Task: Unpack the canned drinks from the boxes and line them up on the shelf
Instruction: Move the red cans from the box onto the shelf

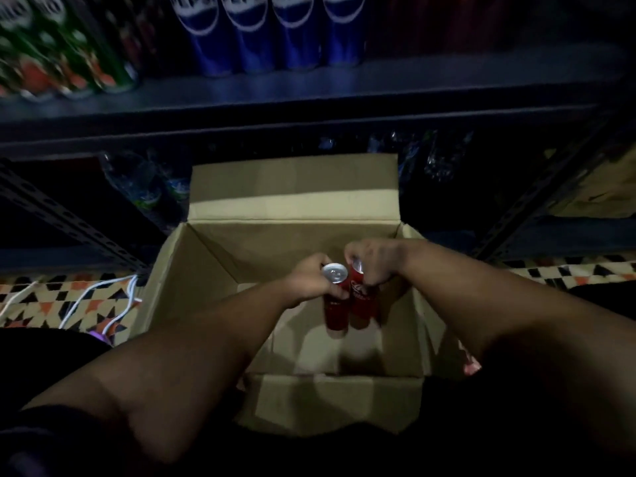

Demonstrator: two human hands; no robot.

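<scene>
At centre frame, inside the open box [213, 270], the left hand [309, 282] grips one red can [335, 304] and the right hand [373, 261] grips another can [361, 297], both touching. Lifting them straight up, apart, should clear the flaps before reaching the shelf [447, 77] at the top.

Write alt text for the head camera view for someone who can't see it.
Two bare hands, left hand and right hand, each grip a red drink can, left can and right can, inside an open cardboard box. Above, a dark shelf holds blue cans and green cans.
</scene>
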